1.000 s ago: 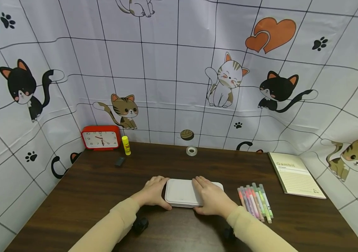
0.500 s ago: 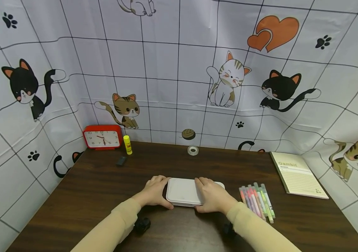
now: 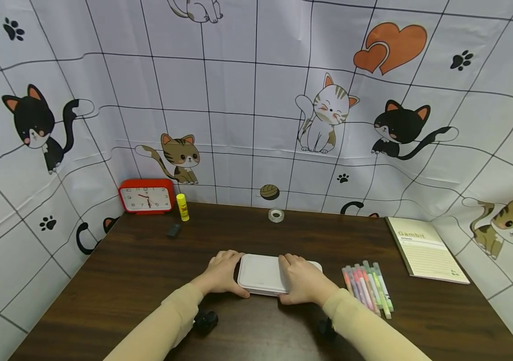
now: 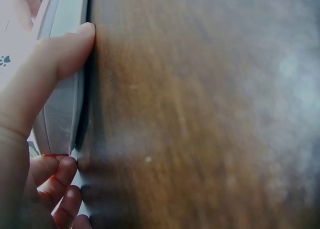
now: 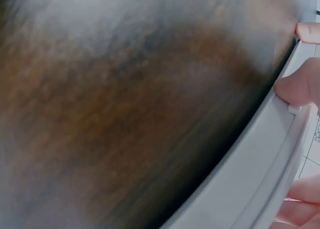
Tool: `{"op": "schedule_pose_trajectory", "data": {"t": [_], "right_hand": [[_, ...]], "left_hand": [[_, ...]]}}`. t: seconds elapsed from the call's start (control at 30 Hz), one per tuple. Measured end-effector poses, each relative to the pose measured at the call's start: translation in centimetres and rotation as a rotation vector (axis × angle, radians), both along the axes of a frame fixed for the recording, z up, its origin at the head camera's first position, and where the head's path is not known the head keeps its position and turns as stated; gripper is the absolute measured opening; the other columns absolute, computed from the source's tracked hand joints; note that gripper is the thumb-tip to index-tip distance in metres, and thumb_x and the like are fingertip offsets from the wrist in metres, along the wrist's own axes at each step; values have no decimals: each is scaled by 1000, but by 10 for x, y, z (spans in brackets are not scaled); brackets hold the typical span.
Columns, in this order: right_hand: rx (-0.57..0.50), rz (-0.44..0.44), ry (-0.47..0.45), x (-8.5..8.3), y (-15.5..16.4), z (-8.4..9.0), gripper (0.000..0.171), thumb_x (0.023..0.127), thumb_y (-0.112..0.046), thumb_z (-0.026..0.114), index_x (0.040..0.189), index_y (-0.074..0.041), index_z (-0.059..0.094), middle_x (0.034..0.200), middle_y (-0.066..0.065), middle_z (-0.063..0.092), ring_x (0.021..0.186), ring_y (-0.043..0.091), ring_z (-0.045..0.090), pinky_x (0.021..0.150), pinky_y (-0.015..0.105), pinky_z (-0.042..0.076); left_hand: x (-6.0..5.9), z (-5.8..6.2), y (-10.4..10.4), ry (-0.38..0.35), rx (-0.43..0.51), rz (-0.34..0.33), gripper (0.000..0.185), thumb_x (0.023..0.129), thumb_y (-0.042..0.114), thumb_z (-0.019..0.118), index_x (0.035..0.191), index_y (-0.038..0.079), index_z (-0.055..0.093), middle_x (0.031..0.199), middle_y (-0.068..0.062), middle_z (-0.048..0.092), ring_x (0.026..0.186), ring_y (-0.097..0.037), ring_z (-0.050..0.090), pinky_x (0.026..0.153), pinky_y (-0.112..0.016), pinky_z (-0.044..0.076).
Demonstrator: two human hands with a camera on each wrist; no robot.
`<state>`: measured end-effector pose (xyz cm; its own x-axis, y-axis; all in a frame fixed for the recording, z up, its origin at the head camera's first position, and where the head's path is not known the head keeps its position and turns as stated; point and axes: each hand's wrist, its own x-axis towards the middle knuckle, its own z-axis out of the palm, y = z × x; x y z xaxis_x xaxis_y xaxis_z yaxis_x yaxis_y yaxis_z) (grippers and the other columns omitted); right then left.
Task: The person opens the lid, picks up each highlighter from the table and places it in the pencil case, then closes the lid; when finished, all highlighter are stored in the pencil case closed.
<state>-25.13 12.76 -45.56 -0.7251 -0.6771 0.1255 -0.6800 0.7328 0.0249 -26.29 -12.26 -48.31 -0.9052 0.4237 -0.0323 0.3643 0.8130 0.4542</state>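
A flat white case (image 3: 260, 271) with rounded corners lies lidded in front of me on the dark wooden table. My left hand (image 3: 221, 273) grips its left end, thumb along the near side and fingers round the end. In the left wrist view, the thumb (image 4: 70, 49) presses on the case's side wall (image 4: 62, 109). Across the right part of the lid lies my right hand (image 3: 303, 281), its thumb on the near side. The right wrist view has that thumb (image 5: 300, 84) beside a small tab (image 5: 294, 109) at the lid seam. What the case holds is hidden.
Several pastel markers (image 3: 366, 290) lie to the right, with a notepad (image 3: 425, 250) beyond them. Towards the back are a red clock (image 3: 146, 197), a yellow glue stick (image 3: 183, 207), a small dark block (image 3: 174, 230) and a tape roll (image 3: 276, 215). A cat-print sheet hangs behind the table (image 3: 103, 291).
The whole head view has shifted slightly. Both hands keep their hold on the case, which stays in its place on the table with its lid on.
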Motion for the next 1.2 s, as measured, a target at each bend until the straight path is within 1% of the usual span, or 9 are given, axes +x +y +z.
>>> {"op": "schedule_pose_trajectory", "data": {"t": [0.23,0.53,0.67,0.83,0.9,0.93,1.07,1.13,1.2], "right_hand": [[13,7,9,-1,-1,-1,84,62,-47,73,120,9,54,112,20,61,98,31,62,85,45,51],[8,-1,-17,-1,0,2,84,61,-48,74,120,7,55,114,20,62,98,29,63,86,39,51],[4,-13,-43,-2,0,4,82,60,-47,75,120,6,56,113,18,63,93,26,64,83,37,52],[-1,-24,-69,-3,0,5,78,59,-45,76,117,3,57,103,11,62,81,21,62,75,34,53],[-3,-28,-68,-1,0,6,77,59,-45,76,117,3,57,102,10,61,80,20,62,74,34,53],[-1,-28,-66,-1,0,6,78,60,-45,76,118,3,56,104,11,62,83,21,63,77,35,53],[11,-4,-15,6,1,7,76,64,-45,75,120,4,57,112,16,62,99,28,62,84,42,52],[29,39,56,11,0,7,69,66,-43,76,114,5,60,112,18,63,103,31,62,85,44,51],[53,92,157,16,-1,7,58,67,-41,77,103,3,63,104,15,65,99,29,63,82,41,53]], "left_hand": [[-1,1,2,-4,-11,1,99,57,50,86,137,6,46,131,-15,48,123,-37,39,97,-53,32],[-1,3,3,-3,-29,-4,101,57,50,87,137,5,45,133,-15,48,123,-37,39,97,-52,33],[-1,2,3,-1,-33,-8,101,57,50,87,137,5,45,132,-15,48,123,-36,40,97,-52,33],[-1,4,3,1,-39,-14,101,57,50,87,137,5,45,131,-14,48,122,-36,40,97,-52,33],[-1,5,3,-2,-44,-13,101,57,50,87,137,5,45,131,-14,48,123,-36,40,97,-52,32],[-1,5,4,-4,-48,-13,101,57,50,87,137,5,45,131,-14,48,123,-36,40,97,-52,32],[-1,6,5,-13,-61,-8,101,58,51,87,138,5,45,132,-14,48,123,-36,39,98,-52,32],[-1,7,5,-15,-67,-7,101,58,51,86,138,5,45,132,-14,48,123,-36,39,98,-51,32],[0,7,5,-15,-73,-5,101,58,52,86,138,5,45,132,-14,48,122,-36,40,98,-51,33]]}}
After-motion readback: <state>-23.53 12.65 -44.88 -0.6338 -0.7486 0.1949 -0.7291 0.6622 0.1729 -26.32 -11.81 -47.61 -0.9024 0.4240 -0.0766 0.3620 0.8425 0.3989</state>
